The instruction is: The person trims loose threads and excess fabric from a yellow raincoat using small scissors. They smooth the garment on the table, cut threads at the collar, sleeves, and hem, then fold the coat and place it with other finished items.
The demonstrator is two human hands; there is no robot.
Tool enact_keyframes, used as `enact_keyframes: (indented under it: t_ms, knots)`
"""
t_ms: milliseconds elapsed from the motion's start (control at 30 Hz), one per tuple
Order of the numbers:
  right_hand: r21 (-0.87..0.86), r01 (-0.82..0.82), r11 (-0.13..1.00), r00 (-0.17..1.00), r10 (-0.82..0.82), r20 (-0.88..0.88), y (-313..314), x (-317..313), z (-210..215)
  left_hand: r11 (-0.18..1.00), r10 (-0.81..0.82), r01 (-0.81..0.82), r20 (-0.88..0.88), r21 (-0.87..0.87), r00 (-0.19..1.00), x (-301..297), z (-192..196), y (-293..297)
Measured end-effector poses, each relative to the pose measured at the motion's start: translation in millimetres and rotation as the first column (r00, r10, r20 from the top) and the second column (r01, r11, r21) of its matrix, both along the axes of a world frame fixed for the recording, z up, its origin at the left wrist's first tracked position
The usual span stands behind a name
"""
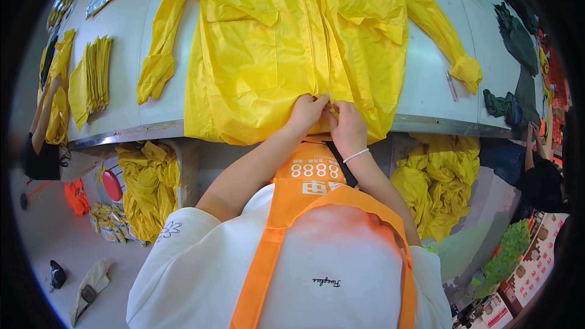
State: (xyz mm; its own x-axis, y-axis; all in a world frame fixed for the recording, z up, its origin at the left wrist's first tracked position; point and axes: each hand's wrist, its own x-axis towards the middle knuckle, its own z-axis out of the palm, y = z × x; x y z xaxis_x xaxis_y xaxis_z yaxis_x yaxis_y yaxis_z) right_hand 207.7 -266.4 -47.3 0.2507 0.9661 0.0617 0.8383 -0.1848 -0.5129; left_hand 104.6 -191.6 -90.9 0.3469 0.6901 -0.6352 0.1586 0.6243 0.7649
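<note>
White and smooth, the table (426, 85) is stretching out ahead of me, edged with a metal strip along its near side. I am working on a yellow coat (274, 48) that is lying spread flat on it, front up, sleeves flung out to either side, its lower hem hanging just over the near edge. My left hand (308, 112) and right hand (347, 125) are sitting side by side at the bottom of the front opening, fingers pinched together on the coat's edge there; the zip piece itself is too small to make out. A thin white bracelet (356, 156) is circling my right wrist, and an orange apron (304, 207) is hanging over my white shirt.

Nothing is lying between my hands and the coat. The fabric is looking thin, slick and slightly crinkled, with square patch pockets and flaps on the chest. Left of the coat, a stack of folded yellow pieces (94, 76) is resting on the table, well apart. A pink pen (451, 86) is lying near the right cuff. Under the table, crumpled yellow heaps (439, 176) are piling on both sides. Dark green clothing (515, 39) is lying at the far right, where another person's arm (531, 146) is showing.
</note>
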Motion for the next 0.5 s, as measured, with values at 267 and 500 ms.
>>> enact_keyframes:
  t_ms: [267, 500]
  knots:
    - [-0.478, 0.21, 0.853, 0.224, -0.518, -0.825, -10, 15, -28, 0.987, 0.118, -0.106, 0.107, -0.117, 0.987, 2, 3, -7]
    - [-0.655, 0.13, 0.745, -0.157, -0.636, -0.755, -18, 18, -25, 0.645, 0.623, -0.145, 0.407, -0.75, 0.667, -12, 20, -5]
